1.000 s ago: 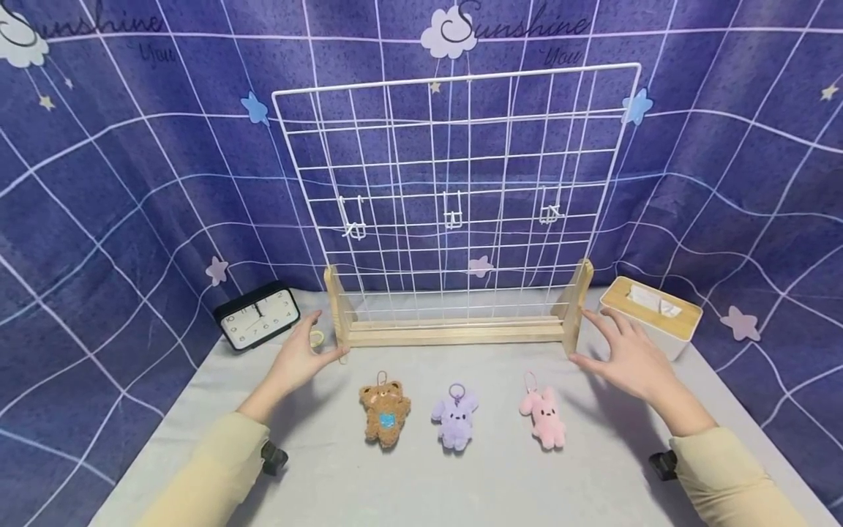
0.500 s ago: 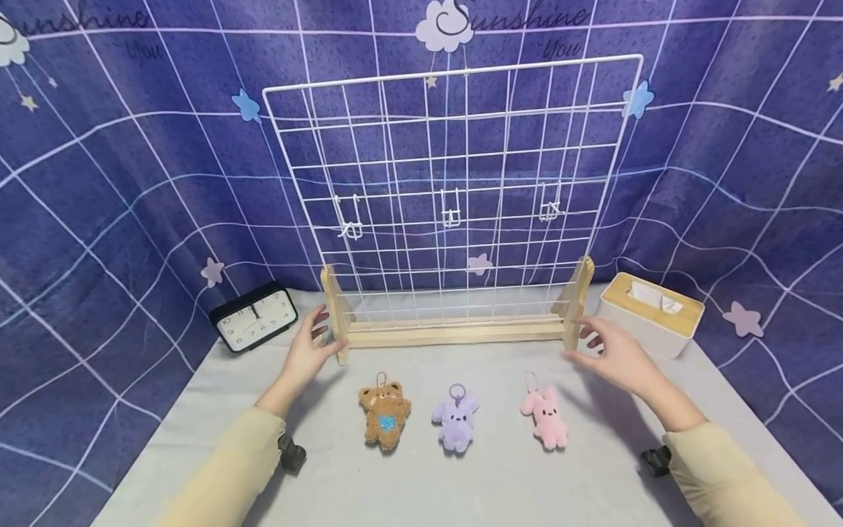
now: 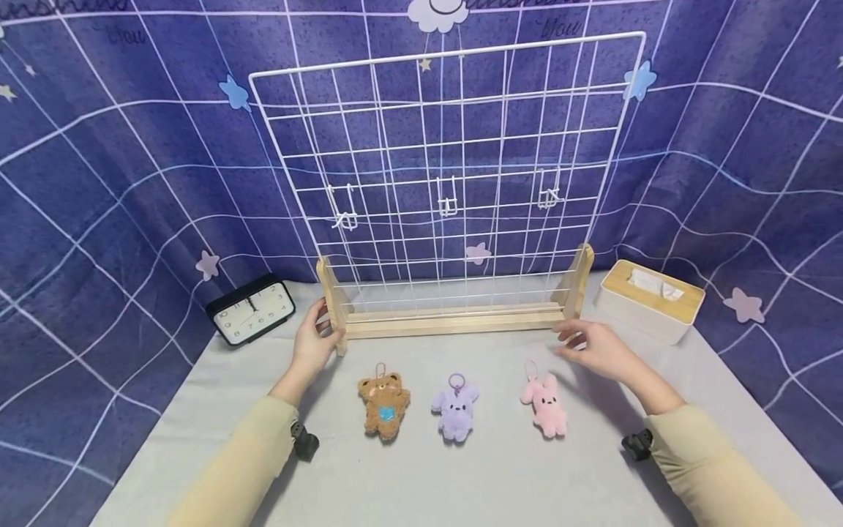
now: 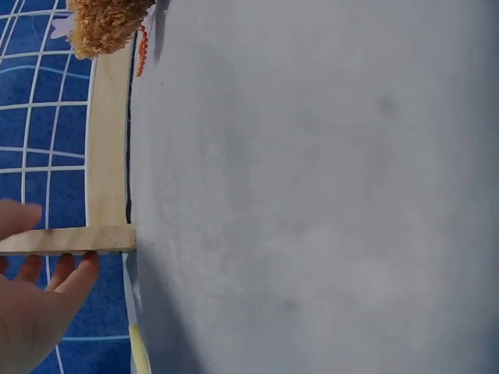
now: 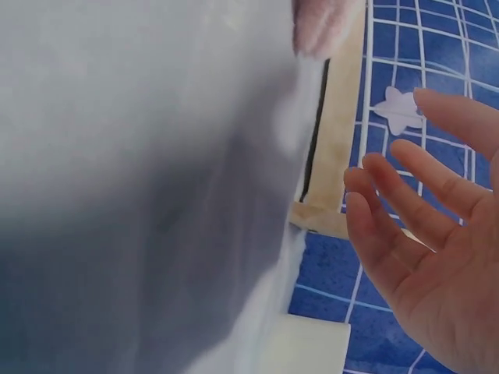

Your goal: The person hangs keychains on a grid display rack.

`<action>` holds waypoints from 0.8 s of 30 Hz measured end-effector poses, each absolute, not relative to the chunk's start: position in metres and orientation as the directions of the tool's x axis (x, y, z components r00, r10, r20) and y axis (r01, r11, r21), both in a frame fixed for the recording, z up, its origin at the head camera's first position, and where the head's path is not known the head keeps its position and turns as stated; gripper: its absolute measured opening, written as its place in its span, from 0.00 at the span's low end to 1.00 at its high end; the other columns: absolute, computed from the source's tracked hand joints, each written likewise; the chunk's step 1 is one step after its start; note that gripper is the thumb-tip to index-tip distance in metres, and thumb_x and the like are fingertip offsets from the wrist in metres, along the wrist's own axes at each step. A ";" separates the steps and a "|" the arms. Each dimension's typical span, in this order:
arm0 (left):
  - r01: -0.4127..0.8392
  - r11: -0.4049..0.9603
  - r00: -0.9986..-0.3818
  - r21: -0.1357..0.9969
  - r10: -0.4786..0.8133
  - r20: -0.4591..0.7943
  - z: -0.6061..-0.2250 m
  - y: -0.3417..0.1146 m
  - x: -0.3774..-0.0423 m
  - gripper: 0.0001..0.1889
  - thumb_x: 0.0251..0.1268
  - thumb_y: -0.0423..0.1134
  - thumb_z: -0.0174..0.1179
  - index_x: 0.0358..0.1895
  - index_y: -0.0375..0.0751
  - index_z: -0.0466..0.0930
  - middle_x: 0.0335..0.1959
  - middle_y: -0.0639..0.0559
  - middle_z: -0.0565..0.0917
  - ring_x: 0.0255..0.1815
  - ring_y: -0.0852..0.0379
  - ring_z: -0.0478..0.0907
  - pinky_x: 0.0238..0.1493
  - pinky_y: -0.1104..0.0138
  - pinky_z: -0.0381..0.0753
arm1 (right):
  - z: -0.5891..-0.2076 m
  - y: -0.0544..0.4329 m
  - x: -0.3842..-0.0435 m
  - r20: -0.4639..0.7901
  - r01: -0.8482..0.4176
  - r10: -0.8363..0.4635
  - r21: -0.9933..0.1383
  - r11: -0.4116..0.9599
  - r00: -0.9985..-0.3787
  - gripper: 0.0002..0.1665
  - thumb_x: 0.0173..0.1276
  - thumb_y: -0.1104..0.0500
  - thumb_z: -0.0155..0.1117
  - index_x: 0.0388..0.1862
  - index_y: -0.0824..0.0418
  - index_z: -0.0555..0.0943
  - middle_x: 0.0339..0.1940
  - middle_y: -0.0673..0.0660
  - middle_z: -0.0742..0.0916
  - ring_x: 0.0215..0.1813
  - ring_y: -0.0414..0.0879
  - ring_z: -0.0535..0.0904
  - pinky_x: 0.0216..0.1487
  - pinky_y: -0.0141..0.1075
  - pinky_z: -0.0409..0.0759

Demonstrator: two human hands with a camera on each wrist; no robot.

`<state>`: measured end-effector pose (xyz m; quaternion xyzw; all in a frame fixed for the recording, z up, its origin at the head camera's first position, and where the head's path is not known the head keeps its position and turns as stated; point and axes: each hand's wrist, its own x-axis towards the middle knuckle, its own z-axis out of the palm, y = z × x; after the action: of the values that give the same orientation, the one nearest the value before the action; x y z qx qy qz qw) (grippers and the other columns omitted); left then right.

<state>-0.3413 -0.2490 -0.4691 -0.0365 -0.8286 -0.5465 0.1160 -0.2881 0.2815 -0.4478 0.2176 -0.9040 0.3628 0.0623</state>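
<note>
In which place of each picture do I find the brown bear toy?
Head: the brown bear toy is below the centre, slightly left.
Left wrist: the brown bear toy is at the top edge, towards the left, partly cut off.
Right wrist: not in it.
Shared landmark: the rack's wooden base.

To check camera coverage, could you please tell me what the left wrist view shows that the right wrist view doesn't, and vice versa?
Left wrist only: the left grip holding the left end post, the brown plush with orange chain, and a yellow object.
Right wrist only: the right grip, fingers loosely curved, the pink plush, and a pale box.
Both: wooden base bar, white wire grid, blue backdrop, grey surface.
</note>
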 end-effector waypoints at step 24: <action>0.193 0.512 -0.955 0.837 -0.097 0.280 -0.468 -0.246 -0.341 0.40 0.60 0.20 0.59 0.77 0.37 0.59 0.71 0.31 0.69 0.61 0.30 0.77 0.62 0.47 0.80 | -0.468 0.255 -0.321 0.061 -0.395 -0.455 -0.606 0.691 -0.888 0.09 0.58 0.59 0.77 0.33 0.61 0.86 0.25 0.47 0.82 0.30 0.41 0.73 0.34 0.35 0.74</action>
<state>-0.3410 -0.2460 -0.4675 -0.0282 -0.8570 -0.4932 0.1469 -0.3207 0.2546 -0.4677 0.2314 -0.9182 0.3180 -0.0469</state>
